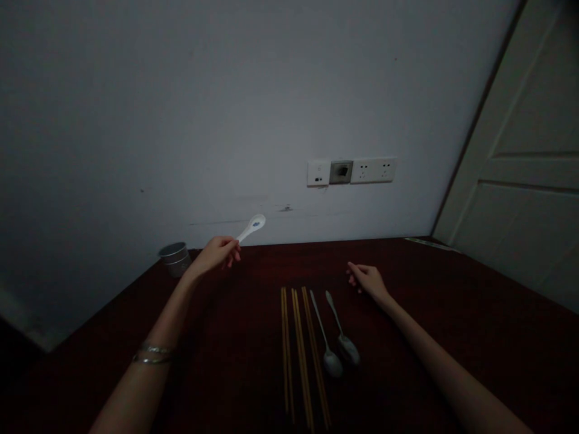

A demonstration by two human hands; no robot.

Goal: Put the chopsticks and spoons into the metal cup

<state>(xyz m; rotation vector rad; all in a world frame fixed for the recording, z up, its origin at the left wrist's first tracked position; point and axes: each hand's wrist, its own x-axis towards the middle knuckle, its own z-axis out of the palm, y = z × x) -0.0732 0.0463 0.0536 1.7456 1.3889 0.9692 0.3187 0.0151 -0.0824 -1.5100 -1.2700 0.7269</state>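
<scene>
My left hand (220,251) is raised over the back left of the table, its fingers closed on the handle of a white soup spoon (254,224). The spoon's bowl, with a small blue mark, points up and to the right. Just left of that hand stands a grey metal cup (175,259). My right hand (367,281) is over the table's right half with its fingers curled in and nothing visible in them. Between my arms lie several wooden chopsticks (299,349) in pairs, and beside them a metal spoon (332,363) and a second metal spoon (348,348).
The dark red table (235,337) meets a pale wall (226,108) at the back. On the wall is a row of sockets (373,170) and a switch. A pale door (534,163) is on the right. A thin flat strip (432,244) lies at the back right corner.
</scene>
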